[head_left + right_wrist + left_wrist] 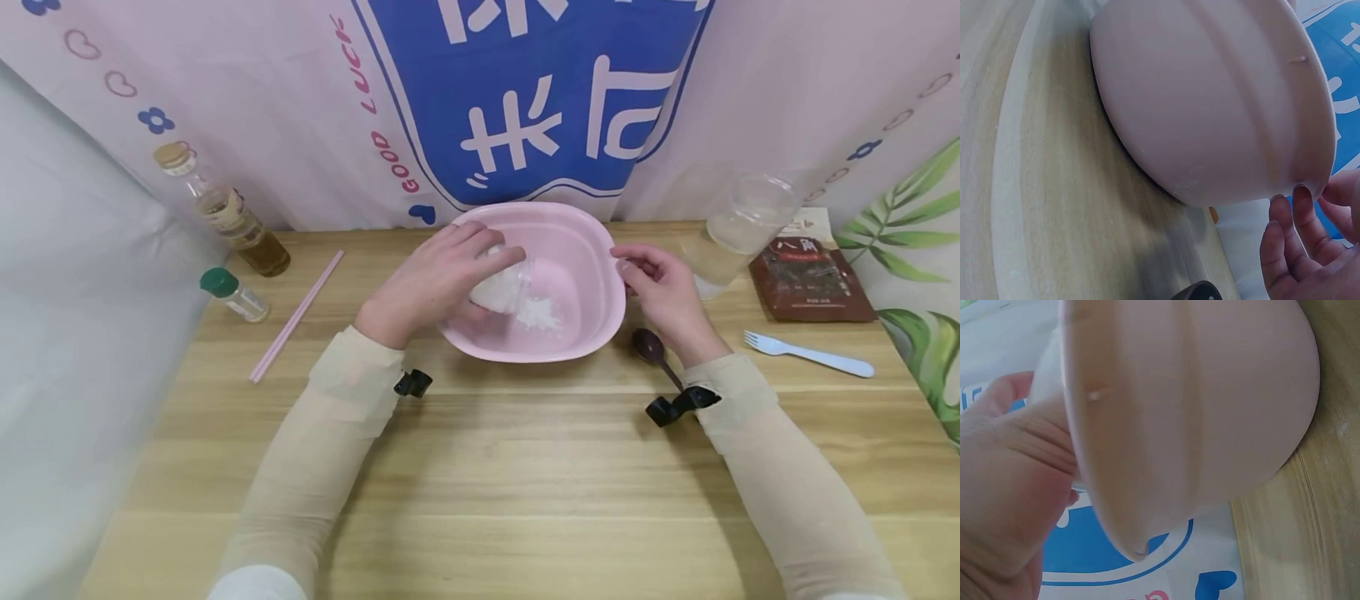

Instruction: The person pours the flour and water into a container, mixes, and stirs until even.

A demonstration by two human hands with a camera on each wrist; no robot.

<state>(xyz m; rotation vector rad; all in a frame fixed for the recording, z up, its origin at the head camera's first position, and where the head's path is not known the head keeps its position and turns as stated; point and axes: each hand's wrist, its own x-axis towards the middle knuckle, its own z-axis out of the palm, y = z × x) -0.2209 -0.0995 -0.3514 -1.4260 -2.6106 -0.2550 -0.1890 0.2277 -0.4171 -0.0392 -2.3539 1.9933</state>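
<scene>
A pink bowl (581,250) stands mid-table with a small heap of white powder (538,315) inside. My left hand (491,279) reaches over its left rim and grips a small clear container of white powder (501,290), tipped down into the bowl. My right hand (637,268) is at the bowl's right rim, thumb and curled fingers pinching the edge. In the left wrist view the left hand (1010,487) is behind the bowl's outer wall (1210,400). In the right wrist view the right hand's fingertips (1300,197) touch the bowl's lip (1310,125).
A dark spoon (651,346) lies under my right wrist. On the left are an oil bottle (225,212), a green-capped shaker (234,293) and a pink stick (296,315). On the right are a clear jar (738,229), a brown packet (810,279) and a white fork (810,354).
</scene>
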